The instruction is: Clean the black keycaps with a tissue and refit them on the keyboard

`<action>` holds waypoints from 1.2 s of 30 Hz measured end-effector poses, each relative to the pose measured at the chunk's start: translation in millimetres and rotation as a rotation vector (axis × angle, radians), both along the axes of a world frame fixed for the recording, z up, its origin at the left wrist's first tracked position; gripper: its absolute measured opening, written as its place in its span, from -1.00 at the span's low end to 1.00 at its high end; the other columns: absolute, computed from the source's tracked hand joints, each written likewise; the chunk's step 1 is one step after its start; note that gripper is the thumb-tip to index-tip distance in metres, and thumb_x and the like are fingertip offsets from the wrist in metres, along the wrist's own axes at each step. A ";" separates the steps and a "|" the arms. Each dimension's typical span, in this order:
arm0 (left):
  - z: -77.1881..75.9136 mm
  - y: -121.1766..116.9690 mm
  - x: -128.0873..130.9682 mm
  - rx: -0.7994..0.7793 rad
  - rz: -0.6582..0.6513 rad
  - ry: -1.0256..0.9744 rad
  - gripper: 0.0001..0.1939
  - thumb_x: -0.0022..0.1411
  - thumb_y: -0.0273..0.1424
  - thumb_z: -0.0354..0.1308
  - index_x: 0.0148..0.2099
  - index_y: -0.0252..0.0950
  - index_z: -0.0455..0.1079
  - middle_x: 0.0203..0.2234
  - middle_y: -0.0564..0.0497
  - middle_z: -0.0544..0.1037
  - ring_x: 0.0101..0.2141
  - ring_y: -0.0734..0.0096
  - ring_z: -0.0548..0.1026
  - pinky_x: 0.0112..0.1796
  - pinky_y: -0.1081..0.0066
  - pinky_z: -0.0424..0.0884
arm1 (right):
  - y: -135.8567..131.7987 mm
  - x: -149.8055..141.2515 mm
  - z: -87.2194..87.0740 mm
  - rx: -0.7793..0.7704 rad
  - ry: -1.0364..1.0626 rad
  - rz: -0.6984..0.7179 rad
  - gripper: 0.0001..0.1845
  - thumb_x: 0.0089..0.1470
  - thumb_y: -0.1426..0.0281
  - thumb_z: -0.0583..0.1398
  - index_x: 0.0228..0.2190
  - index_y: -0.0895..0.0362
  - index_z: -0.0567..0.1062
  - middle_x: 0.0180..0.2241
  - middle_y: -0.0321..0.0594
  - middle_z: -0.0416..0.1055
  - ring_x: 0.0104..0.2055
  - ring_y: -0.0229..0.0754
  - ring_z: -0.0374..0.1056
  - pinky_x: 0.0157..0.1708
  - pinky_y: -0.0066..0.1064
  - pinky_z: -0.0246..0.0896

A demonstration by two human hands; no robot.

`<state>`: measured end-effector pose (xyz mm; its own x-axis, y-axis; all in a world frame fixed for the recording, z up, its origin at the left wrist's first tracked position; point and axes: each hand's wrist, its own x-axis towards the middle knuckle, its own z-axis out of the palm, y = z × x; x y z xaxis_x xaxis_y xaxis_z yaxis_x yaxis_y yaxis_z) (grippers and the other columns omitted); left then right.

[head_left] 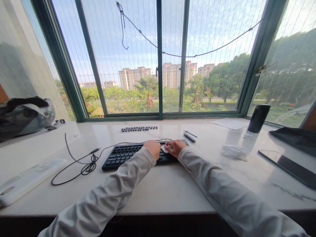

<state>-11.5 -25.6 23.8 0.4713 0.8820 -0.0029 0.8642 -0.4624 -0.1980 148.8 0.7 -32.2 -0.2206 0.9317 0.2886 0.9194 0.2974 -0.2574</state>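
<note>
A black keyboard (120, 157) lies on the white marble-patterned tabletop, its right part largely covered by my hands. My left hand (153, 148) is closed over the middle of the keyboard, its fingertips turned away, so whatever it may hold is hidden. Just to its right, my right hand (175, 147) pinches a small crumpled white tissue (164, 149) above the right-hand keys. Behind the keyboard, several loose black keycaps (139, 129) stand in rows. A dark pen-like tool (189, 137) and a thin blue stick (191, 133) lie beyond my right hand.
Left of the keyboard is a coiled black cable (89, 166) with a USB plug. A white plastic case (32, 177) and a dark bag (27, 113) are farther left. To the right are a clear plastic packet (234, 152), a black bottle (258, 118), paper (230, 123) and a tablet (288, 166).
</note>
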 end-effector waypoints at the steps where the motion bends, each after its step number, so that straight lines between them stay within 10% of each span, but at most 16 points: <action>1: 0.3 1.5 -0.4 0.000 -0.001 0.001 -0.71 0.05 -0.50 0.11 -0.16 -0.35 0.54 -0.20 -0.28 0.53 -0.11 0.06 0.48 -0.13 0.26 0.42 | -0.5 -0.3 0.6 -0.001 -0.003 0.003 -0.69 0.12 0.13 0.05 -0.32 -0.02 0.53 -0.37 -0.25 0.51 -0.32 -0.17 0.38 -0.35 -0.42 0.05; 24: -7.4 40.8 -26.1 0.020 0.059 -0.381 -0.63 -0.03 -0.51 0.09 -0.22 -0.07 0.59 -0.28 0.00 0.62 -0.18 0.31 0.51 -0.11 0.43 0.38 | 5.3 2.1 -0.9 0.015 0.055 -0.081 -0.66 0.15 0.07 0.02 -0.31 -0.09 0.53 -0.33 -0.28 0.51 -0.27 -0.15 0.38 -0.32 -0.39 0.10; 32: -5.1 42.1 -25.9 0.228 0.061 -0.534 -0.59 0.05 -0.51 0.02 -0.11 -0.12 0.56 -0.23 0.00 0.62 -0.12 0.24 0.51 -0.04 0.34 0.36 | 23.4 10.4 5.0 -0.015 0.650 -0.110 -0.66 0.13 0.23 -0.03 -0.25 0.08 0.46 -0.27 -0.23 0.47 -0.20 -0.16 0.34 -0.22 -0.39 0.17; 36: -8.0 44.5 -23.2 0.070 0.027 -0.793 -0.59 0.18 -0.27 0.04 0.05 -0.24 0.46 -0.11 -0.03 0.58 -0.26 0.31 0.55 -0.15 0.41 0.41 | 33.6 7.0 1.9 -0.250 1.141 -0.022 -0.66 -0.13 0.45 0.05 -0.24 0.17 0.43 -0.34 -0.22 0.47 -0.31 -0.18 0.37 -0.32 -0.42 0.23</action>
